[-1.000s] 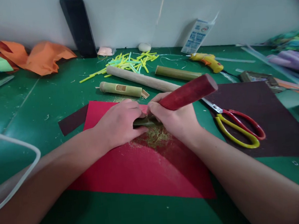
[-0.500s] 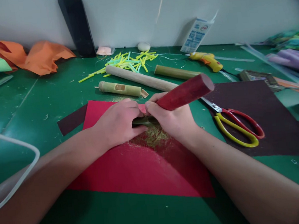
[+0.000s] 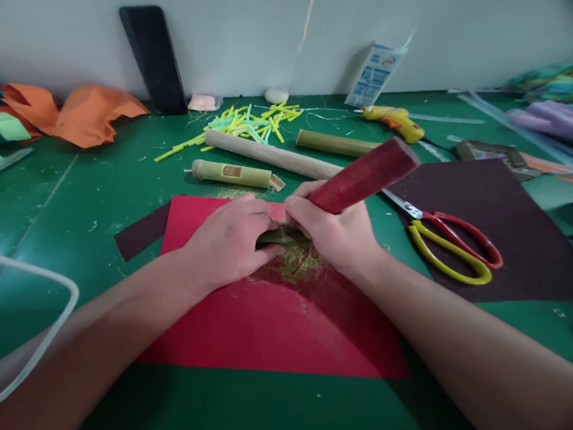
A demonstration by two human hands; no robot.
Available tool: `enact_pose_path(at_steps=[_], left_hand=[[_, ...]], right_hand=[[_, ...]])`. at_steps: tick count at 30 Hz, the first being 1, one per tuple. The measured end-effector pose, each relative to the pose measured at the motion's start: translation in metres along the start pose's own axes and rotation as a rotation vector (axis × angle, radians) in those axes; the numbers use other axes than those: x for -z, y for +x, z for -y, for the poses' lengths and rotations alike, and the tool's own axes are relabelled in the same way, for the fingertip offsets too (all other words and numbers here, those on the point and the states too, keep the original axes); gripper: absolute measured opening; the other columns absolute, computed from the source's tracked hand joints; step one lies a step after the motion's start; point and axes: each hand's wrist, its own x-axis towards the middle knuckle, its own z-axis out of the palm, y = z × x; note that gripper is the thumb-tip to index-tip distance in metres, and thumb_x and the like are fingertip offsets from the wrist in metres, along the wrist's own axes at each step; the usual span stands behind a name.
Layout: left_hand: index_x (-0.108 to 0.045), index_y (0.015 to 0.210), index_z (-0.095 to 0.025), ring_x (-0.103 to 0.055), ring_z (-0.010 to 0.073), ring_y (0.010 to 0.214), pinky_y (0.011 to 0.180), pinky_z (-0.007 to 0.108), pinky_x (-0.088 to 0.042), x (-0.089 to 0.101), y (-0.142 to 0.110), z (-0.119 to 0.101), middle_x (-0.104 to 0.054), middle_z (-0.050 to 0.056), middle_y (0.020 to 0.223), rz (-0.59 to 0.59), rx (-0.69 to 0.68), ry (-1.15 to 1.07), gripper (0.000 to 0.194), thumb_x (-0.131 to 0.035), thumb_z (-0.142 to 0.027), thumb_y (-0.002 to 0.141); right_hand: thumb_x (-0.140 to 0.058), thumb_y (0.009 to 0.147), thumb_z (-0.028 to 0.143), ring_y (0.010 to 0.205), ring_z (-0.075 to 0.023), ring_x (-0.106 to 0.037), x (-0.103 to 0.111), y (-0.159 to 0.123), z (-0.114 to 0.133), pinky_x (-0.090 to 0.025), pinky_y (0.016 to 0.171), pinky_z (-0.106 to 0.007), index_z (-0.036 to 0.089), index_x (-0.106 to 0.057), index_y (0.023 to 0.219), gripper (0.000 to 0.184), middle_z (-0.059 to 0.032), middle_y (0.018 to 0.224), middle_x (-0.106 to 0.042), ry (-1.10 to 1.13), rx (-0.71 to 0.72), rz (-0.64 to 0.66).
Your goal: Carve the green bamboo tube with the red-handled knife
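My left hand (image 3: 233, 236) is closed around a dark green bamboo piece (image 3: 282, 234), pressing it down on a sheet of red paper (image 3: 255, 318). My right hand (image 3: 340, 227) grips a tool by its thick red wooden handle (image 3: 363, 178), which slants up to the right. The tool's working end is hidden by my fingers at the bamboo, so its kind does not show. Fine bamboo shavings (image 3: 298, 264) lie on the paper just below both hands. Beyond them rests a bamboo tube (image 3: 233, 173) with a square opening cut in its side.
Scissors (image 3: 452, 244) with red and yellow handles lie on dark paper (image 3: 512, 222) at right. Behind are a pale wooden rod (image 3: 271, 153), another bamboo length (image 3: 335, 142), cut yellow straws (image 3: 243, 122), a yellow glue gun (image 3: 396, 122) and a black phone (image 3: 155, 59). A white cable (image 3: 66, 281) crosses at left.
My right hand and the red handle have shifted slightly right, and the handle leans a little further that way. My left hand keeps its hold on the bamboo. The view has moved slightly.
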Motion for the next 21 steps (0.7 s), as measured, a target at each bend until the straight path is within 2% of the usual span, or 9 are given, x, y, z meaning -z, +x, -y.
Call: enact_pose_path(at_steps=[6, 16, 21], left_hand=[[-0.075, 0.098, -0.011, -0.062, 0.0263, 0.093, 0.084, 0.041, -0.05, -0.0022, 0.0009, 0.0024, -0.071, 0.011, 0.095, -0.019, 0.0, -0.035, 0.018, -0.069, -0.025, 0.088], [-0.074, 0.1, -0.013, -0.063, 0.0261, 0.096, 0.087, 0.042, -0.05, -0.0015, 0.0013, 0.0036, -0.072, 0.011, 0.101, -0.026, -0.008, -0.049, 0.018, -0.069, -0.026, 0.088], [-0.073, 0.1, -0.014, -0.064, 0.0262, 0.097, 0.086, 0.042, -0.05, -0.0022, 0.001, 0.005, -0.072, 0.011, 0.103, -0.033, -0.036, -0.05, 0.018, -0.07, -0.025, 0.087]], right_hand=[[-0.058, 0.077, 0.017, 0.056, -0.0101, -0.046, -0.0059, 0.0009, -0.0037, -0.036, 0.051, -0.026, 0.019, -0.056, 0.058, 0.019, 0.0029, 0.057, -0.053, -0.063, 0.058, -0.048], [-0.059, 0.077, 0.016, 0.055, -0.0097, -0.046, -0.0056, 0.004, -0.0038, -0.036, 0.051, -0.026, 0.019, -0.057, 0.058, 0.019, 0.0033, 0.056, -0.052, -0.081, 0.048, -0.025], [-0.057, 0.075, 0.013, 0.056, -0.0088, -0.043, -0.0042, 0.0047, -0.0001, -0.034, 0.051, -0.026, 0.019, -0.056, 0.058, 0.018, 0.0035, 0.057, -0.052, -0.088, 0.023, 0.027]])
